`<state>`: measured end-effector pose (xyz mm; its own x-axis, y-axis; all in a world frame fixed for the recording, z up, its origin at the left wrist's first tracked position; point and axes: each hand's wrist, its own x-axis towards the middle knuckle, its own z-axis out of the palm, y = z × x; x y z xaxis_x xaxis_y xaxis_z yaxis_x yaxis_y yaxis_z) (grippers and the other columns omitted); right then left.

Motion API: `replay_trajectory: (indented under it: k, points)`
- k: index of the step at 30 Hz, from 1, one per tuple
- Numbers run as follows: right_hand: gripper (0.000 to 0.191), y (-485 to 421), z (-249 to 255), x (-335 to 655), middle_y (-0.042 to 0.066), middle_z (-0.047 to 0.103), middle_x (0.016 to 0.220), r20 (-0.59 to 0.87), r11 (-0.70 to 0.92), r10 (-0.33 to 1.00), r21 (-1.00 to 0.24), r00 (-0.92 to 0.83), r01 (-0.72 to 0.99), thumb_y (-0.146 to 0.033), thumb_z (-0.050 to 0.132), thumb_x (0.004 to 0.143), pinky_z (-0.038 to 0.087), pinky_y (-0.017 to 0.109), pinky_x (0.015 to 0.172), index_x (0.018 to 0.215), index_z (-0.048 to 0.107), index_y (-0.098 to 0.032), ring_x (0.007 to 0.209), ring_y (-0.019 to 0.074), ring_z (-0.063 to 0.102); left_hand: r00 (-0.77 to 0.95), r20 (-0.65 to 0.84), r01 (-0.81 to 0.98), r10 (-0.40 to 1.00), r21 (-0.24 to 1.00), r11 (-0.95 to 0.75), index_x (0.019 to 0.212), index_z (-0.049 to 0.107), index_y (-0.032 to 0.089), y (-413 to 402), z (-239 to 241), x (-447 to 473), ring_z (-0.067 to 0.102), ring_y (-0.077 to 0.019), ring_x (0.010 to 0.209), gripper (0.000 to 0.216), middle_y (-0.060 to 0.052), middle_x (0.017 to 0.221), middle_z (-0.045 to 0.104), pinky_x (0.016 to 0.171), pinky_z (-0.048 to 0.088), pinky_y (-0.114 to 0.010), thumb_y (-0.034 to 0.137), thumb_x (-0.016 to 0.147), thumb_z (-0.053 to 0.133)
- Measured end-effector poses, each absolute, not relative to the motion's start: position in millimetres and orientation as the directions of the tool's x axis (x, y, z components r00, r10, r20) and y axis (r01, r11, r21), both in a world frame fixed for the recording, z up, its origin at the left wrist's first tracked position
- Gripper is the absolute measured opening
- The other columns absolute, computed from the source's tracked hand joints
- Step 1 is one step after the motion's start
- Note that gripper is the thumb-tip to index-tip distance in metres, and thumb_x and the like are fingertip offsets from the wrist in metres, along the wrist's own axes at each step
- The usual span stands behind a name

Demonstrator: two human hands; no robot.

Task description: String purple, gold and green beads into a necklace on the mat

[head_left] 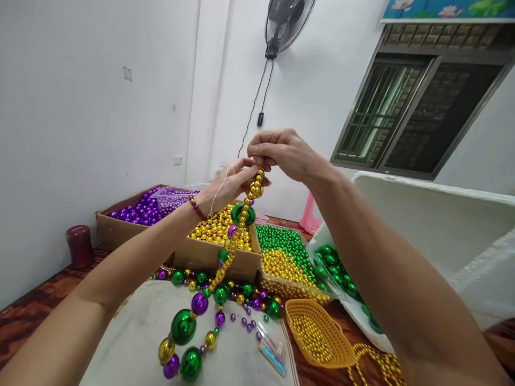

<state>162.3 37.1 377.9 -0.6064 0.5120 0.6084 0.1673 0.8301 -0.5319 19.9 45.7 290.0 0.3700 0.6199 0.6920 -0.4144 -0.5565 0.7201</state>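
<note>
My left hand (pixel 231 185) is closed around the top of a bead necklace (pixel 183 326), held up at mid-height. Its strand of small gold beads (pixel 228 262) and big green, purple and gold beads hangs down in a loop over the cloth. Across my left wrist, beside a dark red beaded bracelet (pixel 197 208), runs a loose white thread (pixel 220 187). My right hand (pixel 285 153) pinches its fingertips together just above the left fingers, at the necklace's upper end. Whatever those fingertips grip is too small or hidden to make out.
Boxes of purple beads (pixel 139 209) and gold beads (pixel 217 222) stand behind, near a tray of green beads (pixel 281 241). An orange basket (pixel 341 343) holds small gold beads. On the white cloth (pixel 129 327) lie loose purple beads and a small packet (pixel 272 356). A white foam box (pixel 422 195) stands right.
</note>
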Motion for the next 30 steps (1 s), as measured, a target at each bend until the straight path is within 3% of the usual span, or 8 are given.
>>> replay_trajectory:
  k: [5, 9, 18, 21, 25, 28, 30]
  points:
    - [0.024, 38.6, 331.8, 169.0, -0.002, 0.052, 0.056, 0.531, 0.769, 0.571, -0.612, -0.627, 0.182, -0.020, 0.063, 0.087, 0.034, 0.022, 0.048, 0.064, 0.058, -0.016, 0.051, 0.0064, 0.043, 0.339, 0.670, -0.397, 0.660, 0.738, -0.546, 0.097, 0.059, 0.020, 40.7, 245.0, 25.9, 0.059, -0.0087, 0.068, 0.029, -0.002, 0.097, 0.065, 0.068, 0.050, -0.026, 0.040, 0.082, 0.073]
    - [0.023, 44.1, 291.9, 177.4, -0.003, 0.053, 0.057, 0.435, 0.715, 0.609, -0.662, -0.664, 0.222, -0.018, 0.058, 0.086, 0.032, 0.022, 0.048, 0.063, 0.057, -0.016, 0.052, 0.0066, 0.043, 0.353, 0.593, -0.312, 0.724, 0.804, -0.506, 0.090, 0.063, 0.018, 33.3, 215.2, 27.3, 0.055, -0.0090, 0.067, 0.024, -0.001, 0.086, 0.063, 0.060, 0.047, -0.023, 0.033, 0.077, 0.076]
    - [0.027, 57.2, 192.2, 192.1, -0.003, 0.056, 0.057, 0.286, 0.569, 0.677, -0.788, -0.678, 0.235, -0.025, 0.059, 0.088, 0.033, 0.022, 0.051, 0.063, 0.058, -0.016, 0.053, 0.0074, 0.045, 0.401, 0.239, -0.253, 0.885, 0.957, -0.143, 0.073, 0.063, 0.016, 25.7, 139.8, 34.0, 0.053, -0.0079, 0.053, 0.013, 0.001, 0.070, 0.061, 0.051, 0.045, -0.022, 0.025, 0.072, 0.071]
    - [0.023, 64.5, 158.0, 196.9, -0.002, 0.059, 0.060, 0.271, 0.436, 0.749, -0.888, -0.604, 0.143, -0.026, 0.063, 0.087, 0.036, 0.020, 0.051, 0.067, 0.061, -0.015, 0.053, 0.0063, 0.048, 0.362, 0.176, -0.222, 0.916, 0.970, -0.099, 0.072, 0.062, 0.015, 31.9, 116.6, 39.4, 0.054, -0.0068, 0.052, 0.013, 0.000, 0.075, 0.064, 0.050, 0.045, -0.022, 0.025, 0.073, 0.070]
    - [0.020, 76.9, 109.8, 208.1, -0.001, 0.066, 0.063, 0.177, 0.146, 0.916, -0.983, -0.360, -0.112, -0.031, 0.075, 0.079, 0.047, 0.019, 0.053, 0.074, 0.065, -0.014, 0.051, 0.0067, 0.057, 0.265, 0.087, -0.105, 0.960, 0.993, -0.061, 0.067, 0.056, 0.014, 46.8, 88.6, 49.2, 0.053, -0.0067, 0.044, 0.016, 0.003, 0.061, 0.057, 0.046, 0.040, -0.020, 0.019, 0.076, 0.069]
    - [0.019, 79.8, 76.7, 218.5, 0.001, 0.070, 0.066, -0.014, -0.054, 0.993, -0.939, -0.120, -0.338, -0.029, 0.077, 0.078, 0.057, 0.023, 0.058, 0.077, 0.064, -0.016, 0.054, 0.0105, 0.066, 0.187, -0.005, -0.043, 0.982, 0.999, 0.013, 0.065, 0.054, 0.014, 57.5, 71.9, 57.5, 0.053, -0.0070, 0.041, 0.017, 0.003, 0.056, 0.056, 0.044, 0.038, -0.019, 0.012, 0.079, 0.064]
    - [0.017, 73.9, 59.2, 223.4, 0.001, 0.072, 0.068, -0.092, -0.092, 0.996, -0.887, -0.023, -0.453, -0.028, 0.074, 0.082, 0.060, 0.025, 0.062, 0.077, 0.063, -0.017, 0.059, 0.0124, 0.070, 0.142, -0.045, -0.025, 0.989, 0.998, 0.049, 0.065, 0.054, 0.014, 63.0, 62.3, 63.1, 0.053, -0.0070, 0.041, 0.017, 0.002, 0.055, 0.057, 0.045, 0.038, -0.019, 0.009, 0.079, 0.062]
